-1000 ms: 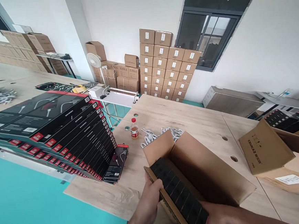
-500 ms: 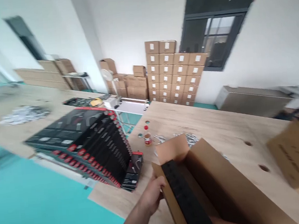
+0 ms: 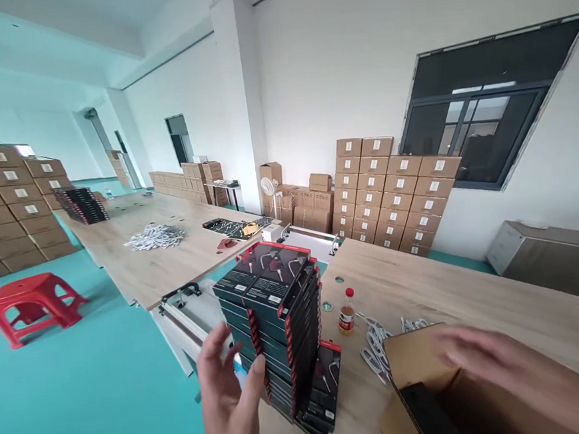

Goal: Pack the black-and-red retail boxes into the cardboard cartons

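My left hand (image 3: 231,399) is raised beside a tall stack of black-and-red product boxes (image 3: 272,325), its thumb and fingers apart and nothing in them. Whether the thumb touches the stack, I cannot tell. Over the open cardboard carton (image 3: 415,354) my right hand (image 3: 481,356) stretches its fingers out, slightly blurred and empty. Inside the carton, along its left wall, stands a black box (image 3: 428,410). A few more flat black boxes (image 3: 326,388) lie at the foot of the stack, on its right.
A bottle with a red cap (image 3: 347,311) stands near bundled white cables (image 3: 377,347). Across a white conveyor (image 3: 192,318), another table (image 3: 128,266) bears a heap of white cables (image 3: 155,236). A red stool (image 3: 33,301) stands on the floor; sealed cartons (image 3: 378,196) are piled by the wall.
My left hand has let go of the carton's edge and moved to the stack. My right hand has come up out of the carton. The view has swung left.
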The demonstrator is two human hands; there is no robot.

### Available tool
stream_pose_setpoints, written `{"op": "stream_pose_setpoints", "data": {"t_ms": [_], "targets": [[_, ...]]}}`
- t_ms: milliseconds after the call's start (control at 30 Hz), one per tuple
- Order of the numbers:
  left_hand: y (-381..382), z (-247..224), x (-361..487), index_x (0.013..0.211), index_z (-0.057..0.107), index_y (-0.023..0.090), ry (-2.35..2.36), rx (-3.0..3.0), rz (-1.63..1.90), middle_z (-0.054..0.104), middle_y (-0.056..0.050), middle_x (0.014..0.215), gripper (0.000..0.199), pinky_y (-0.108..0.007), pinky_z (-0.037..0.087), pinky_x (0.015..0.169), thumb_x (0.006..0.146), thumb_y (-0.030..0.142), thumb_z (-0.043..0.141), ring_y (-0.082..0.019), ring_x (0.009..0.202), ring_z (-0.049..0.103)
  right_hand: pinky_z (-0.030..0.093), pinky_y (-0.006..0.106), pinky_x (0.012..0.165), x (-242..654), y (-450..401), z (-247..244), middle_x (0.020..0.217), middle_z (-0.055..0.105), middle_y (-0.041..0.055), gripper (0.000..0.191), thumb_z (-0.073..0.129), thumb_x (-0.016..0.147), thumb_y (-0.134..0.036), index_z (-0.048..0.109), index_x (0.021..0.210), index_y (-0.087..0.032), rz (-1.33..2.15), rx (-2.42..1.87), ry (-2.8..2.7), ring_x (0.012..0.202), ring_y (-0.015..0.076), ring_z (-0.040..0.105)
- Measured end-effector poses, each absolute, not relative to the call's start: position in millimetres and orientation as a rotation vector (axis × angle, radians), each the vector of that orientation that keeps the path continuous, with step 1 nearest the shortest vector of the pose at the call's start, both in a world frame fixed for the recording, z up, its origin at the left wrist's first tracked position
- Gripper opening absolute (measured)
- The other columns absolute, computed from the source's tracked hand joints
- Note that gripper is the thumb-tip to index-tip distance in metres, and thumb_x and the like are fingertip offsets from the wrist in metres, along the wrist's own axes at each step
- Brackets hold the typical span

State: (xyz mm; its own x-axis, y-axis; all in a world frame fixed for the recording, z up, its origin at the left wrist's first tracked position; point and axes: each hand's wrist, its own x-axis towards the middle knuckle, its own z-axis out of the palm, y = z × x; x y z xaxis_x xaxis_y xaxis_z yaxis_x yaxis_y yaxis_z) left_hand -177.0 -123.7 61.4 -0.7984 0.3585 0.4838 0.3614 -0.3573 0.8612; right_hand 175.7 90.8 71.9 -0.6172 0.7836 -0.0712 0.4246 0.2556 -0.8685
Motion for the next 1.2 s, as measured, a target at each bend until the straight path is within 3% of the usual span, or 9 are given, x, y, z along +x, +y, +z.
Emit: {"op": "stream_pose_setpoints", "data": {"t_ms": [200,300,400,533,700,867,967,1067,1200], "targets": [[-109.3,68.4,-180.4,0.157,0.019,0.035,-1.82,-1.501,-1.344,0.009,-0.01,0.168,0.087,-0.062,0.021,0.123,0.086,0.029,0.068,-0.04,0.154,0.014,0.045,0.044,0.106,-36.5,113.7,142.2,0.142,0.059,0.014,0.066,0.057,0.086,-0.069,0.058,0.133,-0.024,1.595,-0.928,-1.734,0.133,0.0276,0.052],[-89.3,38.3,-159.1,0.16,0.002,0.033,-1.848,-1.454,-1.382,-0.008,-0.01,0.17,0.092,-0.068,0.018,0.121,0.088,0.02,0.058,-0.042,0.156,0.001,0.039,0.048,0.106,-101.0,126.3,141.1,0.143,0.057,0.0118,0.063,0.06,0.084,-0.07,0.059,0.129,-0.026,1.66,-0.971,-1.667,0.132,0.0265,0.05],[-69.0,15.2,-149.9,0.16,-0.009,0.028,-1.863,-1.375,-1.556,-0.013,-0.012,0.17,0.099,-0.069,0.015,0.122,0.086,0.018,0.056,-0.042,0.156,-0.002,0.035,0.055,0.104,-128.3,126.6,134.6,0.12,0.069,0.0107,0.059,0.069,0.074,-0.071,0.069,0.108,-0.023,1.722,-1.016,-1.704,0.119,0.0303,0.055],[-54.2,1.5,-144.1,0.16,-0.009,0.029,-1.778,-1.368,-1.757,-0.011,-0.009,0.171,0.105,-0.066,0.009,0.124,0.081,0.017,0.058,-0.041,0.156,-0.005,0.038,0.054,0.097,-123.3,119.7,123.7,0.092,0.071,0.0046,0.048,0.078,0.067,-0.064,0.069,0.09,-0.022,1.824,-1.042,-1.635,0.098,0.0258,0.058],[-44.1,-12.0,-129.4,0.161,-0.007,0.032,-1.689,-1.397,-1.815,-0.009,-0.005,0.171,0.103,-0.067,0.004,0.123,0.083,0.022,0.06,-0.041,0.155,-0.004,0.051,0.038,0.076,-95.1,114.3,108.0,0.078,0.067,-0.0012,0.034,0.073,0.073,-0.053,0.062,0.089,-0.024,1.964,-0.981,-1.335,0.074,0.0183,0.06],[-37.5,-26.9,-115.5,0.16,-0.004,0.038,-1.579,-1.604,-1.803,-0.008,-0.004,0.171,0.126,-0.07,-0.002,0.121,0.069,0.043,0.082,-0.051,0.152,-0.003,0.054,0.033,0.074,-66.5,108.9,94.9,0.08,0.073,0.0035,0.038,0.067,0.076,-0.054,0.064,0.096,-0.021,2.047,-0.863,-1.082,0.078,0.0205,0.068],[-42.9,-18.0,-109.8,0.16,0.001,0.04,-1.518,-1.722,-1.869,-0.006,-0.003,0.172,0.127,-0.068,0.006,0.123,0.065,0.052,0.084,-0.05,0.153,0.0,0.057,0.036,0.075,-36.3,111.0,97.6,0.087,0.076,0.0075,0.039,0.065,0.076,-0.05,0.065,0.1,-0.019,2.065,-0.751,-0.971,0.087,0.0259,0.071],[-51.2,15.8,-106.4,0.161,0.009,0.039,-1.524,-1.667,-2.134,-0.002,-0.001,0.172,0.112,-0.06,0.011,0.126,0.073,0.064,0.074,-0.044,0.155,0.0,0.058,0.039,0.073,10.5,112.7,108.5,0.09,0.076,0.009,0.042,0.069,0.071,-0.049,0.065,0.101,-0.02,1.945,-0.69,-1.019,0.087,0.0286,0.072],[-48.4,81.6,-89.0,0.159,0.027,0.034,-1.71,-1.859,-2.773,0.024,-0.004,0.169,0.092,-0.054,0.028,0.123,0.081,0.066,0.066,-0.038,0.154,0.021,0.058,0.038,0.075,79.5,94.5,129.2,0.101,0.076,0.0068,0.062,0.082,0.063,-0.043,0.062,0.117,-0.023,1.731,-0.52,-1.256,0.085,0.0265,0.071]]}}
